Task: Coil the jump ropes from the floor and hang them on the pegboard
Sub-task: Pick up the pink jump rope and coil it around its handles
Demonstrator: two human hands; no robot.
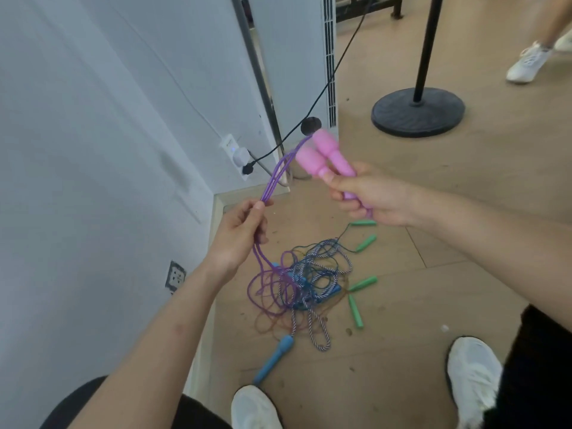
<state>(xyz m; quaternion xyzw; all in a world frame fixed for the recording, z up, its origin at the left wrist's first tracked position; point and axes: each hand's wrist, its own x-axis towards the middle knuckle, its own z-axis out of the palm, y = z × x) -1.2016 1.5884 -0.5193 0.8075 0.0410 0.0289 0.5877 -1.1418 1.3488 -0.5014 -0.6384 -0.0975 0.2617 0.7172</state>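
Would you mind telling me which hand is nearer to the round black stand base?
Right. The right hand, gripping the pink handles, is below and left of the stand base; the left hand, holding the purple rope, is farther left, by the wall.

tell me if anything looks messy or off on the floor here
Yes: the rope heap on the floor is tangled, and the purple rope between left hand and right hand trails into it.
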